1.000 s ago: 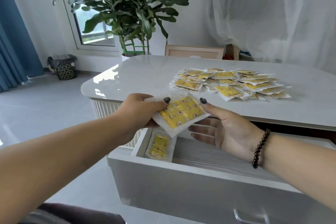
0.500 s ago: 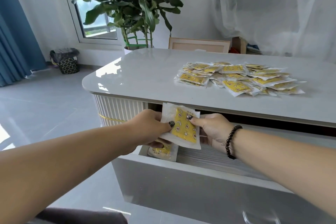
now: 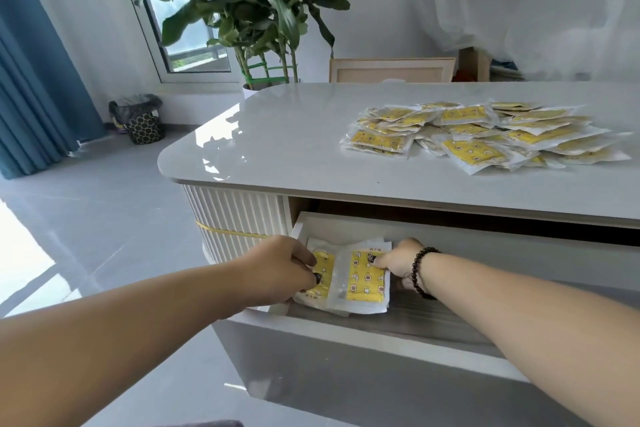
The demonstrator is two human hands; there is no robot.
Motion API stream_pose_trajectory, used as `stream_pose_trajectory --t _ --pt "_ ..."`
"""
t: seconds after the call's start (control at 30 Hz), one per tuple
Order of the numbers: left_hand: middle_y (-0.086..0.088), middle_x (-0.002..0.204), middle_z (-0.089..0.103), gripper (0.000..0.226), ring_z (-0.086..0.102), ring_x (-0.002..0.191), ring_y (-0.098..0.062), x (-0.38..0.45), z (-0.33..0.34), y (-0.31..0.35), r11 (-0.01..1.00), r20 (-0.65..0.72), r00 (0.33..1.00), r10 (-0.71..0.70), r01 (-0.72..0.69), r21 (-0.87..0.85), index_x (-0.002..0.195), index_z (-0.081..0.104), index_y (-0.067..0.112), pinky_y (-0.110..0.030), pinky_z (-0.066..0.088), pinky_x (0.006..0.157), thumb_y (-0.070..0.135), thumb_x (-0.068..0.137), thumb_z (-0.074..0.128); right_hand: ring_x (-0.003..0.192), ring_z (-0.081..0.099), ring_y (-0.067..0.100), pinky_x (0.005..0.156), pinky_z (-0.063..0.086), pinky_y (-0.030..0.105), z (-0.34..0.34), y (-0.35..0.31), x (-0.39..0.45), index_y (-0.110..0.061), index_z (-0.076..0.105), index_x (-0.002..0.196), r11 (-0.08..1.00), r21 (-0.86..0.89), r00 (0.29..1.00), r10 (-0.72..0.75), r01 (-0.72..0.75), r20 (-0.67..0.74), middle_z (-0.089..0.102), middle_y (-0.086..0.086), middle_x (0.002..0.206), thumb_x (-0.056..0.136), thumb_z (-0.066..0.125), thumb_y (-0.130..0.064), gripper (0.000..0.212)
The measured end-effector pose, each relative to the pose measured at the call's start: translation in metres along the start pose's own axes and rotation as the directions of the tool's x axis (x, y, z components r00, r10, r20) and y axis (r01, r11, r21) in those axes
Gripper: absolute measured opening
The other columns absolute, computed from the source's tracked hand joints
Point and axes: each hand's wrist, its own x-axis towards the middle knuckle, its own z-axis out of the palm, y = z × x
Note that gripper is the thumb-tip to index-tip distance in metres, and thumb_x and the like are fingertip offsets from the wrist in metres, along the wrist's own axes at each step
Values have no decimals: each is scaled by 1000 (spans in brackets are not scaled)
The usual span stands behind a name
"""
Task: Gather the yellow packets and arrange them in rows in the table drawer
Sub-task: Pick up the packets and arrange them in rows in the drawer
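Head view, two yellow packets [image 3: 366, 277] in drawer [image 3: 381, 331], left hand [image 3: 284, 267] and right hand [image 3: 398, 262] fingers each pinching one

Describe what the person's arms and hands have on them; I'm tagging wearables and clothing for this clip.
Both forearms are bare, with no sleeves in view. The right hand has a bracelet of round dark beads at the wrist. The left hand shows no bracelet, watch or ring. Fingernails visible on both hands are painted dark. No gloves.
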Motion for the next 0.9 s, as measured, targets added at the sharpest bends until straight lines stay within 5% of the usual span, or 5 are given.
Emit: stream_pose_trajectory --t 0.13,0.33,0.53,0.77,0.9 --pt "-4 105 70 27 67 102 -25 4 3 3 1000 -1 1000 -6 6 12 109 67 23 -39 58 87 13 84 63 86 68 25 75 57 32 1 -6 -16 -4 60 100 994 -113 1000 -12 10 -17 66 11 99 81 73 -21 28" --pt "-3 104 70 25 67 103 -23 6 8 10 1000 -6 1000 5 -5 30 105 68 26 -36 58 87 14 85 60 88 70 27 80 59 40 3 -6 -7 -5 57 83 957 -277 996 -87 82 -6 69 12 101 81 72 -30 29" --pt "-1 102 71 27 67 101 -21 5 12 19 998 0 999 38 -38 48 110 67 24 -36 58 87 14 86 59 68 55 18 46 38 22 -10 -17 -32 -15 43 67 733 -652 963 -270 192 -20 52 0 72 85 56 -57 47" --pt "-1 102 71 27 67 101 -22 3 11 19 996 1 998 65 -65 59 112 67 21 -35 56 88 13 87 60 121 42 25 95 46 39 -11 0 -57 -21 41 132 48 -792 699 -505 608 506 41 5 131 72 64 -64 77" --pt "-3 102 71 30 67 102 -22 3 8 18 997 -2 998 60 -60 55 115 66 18 -36 56 88 11 87 59 126 37 25 97 45 39 -8 11 -52 -23 37 135 69 -771 685 -512 634 518 37 4 137 80 60 -57 69"
